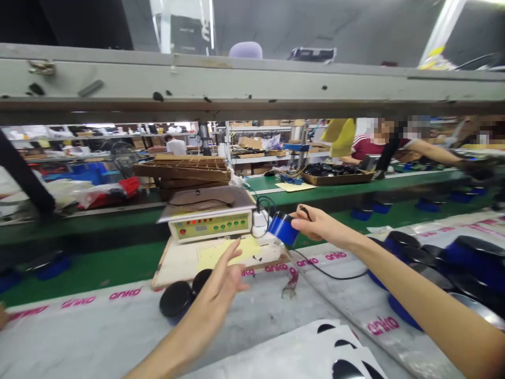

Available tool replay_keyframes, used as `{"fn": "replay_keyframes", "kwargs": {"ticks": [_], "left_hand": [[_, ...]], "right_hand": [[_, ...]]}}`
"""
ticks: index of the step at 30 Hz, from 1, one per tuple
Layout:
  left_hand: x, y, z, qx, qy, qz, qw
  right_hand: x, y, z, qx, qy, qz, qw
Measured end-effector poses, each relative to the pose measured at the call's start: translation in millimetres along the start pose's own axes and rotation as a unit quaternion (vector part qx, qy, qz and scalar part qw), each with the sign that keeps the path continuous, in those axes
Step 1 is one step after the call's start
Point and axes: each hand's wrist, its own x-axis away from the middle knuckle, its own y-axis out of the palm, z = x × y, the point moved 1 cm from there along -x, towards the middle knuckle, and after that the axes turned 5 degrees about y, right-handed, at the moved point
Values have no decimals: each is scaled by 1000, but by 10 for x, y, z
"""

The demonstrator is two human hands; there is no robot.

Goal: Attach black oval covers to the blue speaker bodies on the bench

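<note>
My right hand (313,225) is closed on a short blue cylinder with a black top (283,229), tilted in the air before the testing box. A thin black lead shows by the fingers; whether it belongs to the cylinder I cannot tell. Fingers apart, my left hand (224,281) hangs with nothing in it over the front of the bench. Just left of it stands a similar black-topped cylinder (176,299). Another dark one is partly hidden behind my left hand. The cream testing box (213,225), with lit red lamps and green buttons, sits on a pale board (173,263).
Several blue and black cylinders (418,266) crowd the bench at right; others ride the green conveyor (122,263). White sheets with black shapes (300,352) lie in front. A metal beam (236,84) crosses above. A co-worker (366,145) is at the far right.
</note>
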Motion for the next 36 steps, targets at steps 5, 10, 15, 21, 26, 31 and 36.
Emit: {"fn": "replay_keyframes", "kwargs": {"ticks": [5, 10, 15, 21, 26, 31, 36], "left_hand": [[89, 164, 364, 321, -38, -24, 946], [363, -71, 421, 468, -100, -3, 878], [518, -223, 491, 547, -81, -76, 830], [661, -259, 408, 460, -14, -14, 888], [722, -178, 449, 361, -24, 24, 932], [751, -182, 510, 231, 3, 55, 972], [793, -225, 396, -55, 99, 63, 992]], "right_hand": [[696, 459, -763, -49, -155, -89, 983], [1054, 542, -1014, 20, -260, -7, 965], [1225, 750, -1129, 116, -369, 52, 921], [1299, 938, -1194, 139, -406, 109, 897], [1353, 970, -1209, 162, -404, 114, 893], [1400, 924, -1199, 186, -388, 108, 896], [1427, 912, -1192, 245, -387, 138, 878]]}}
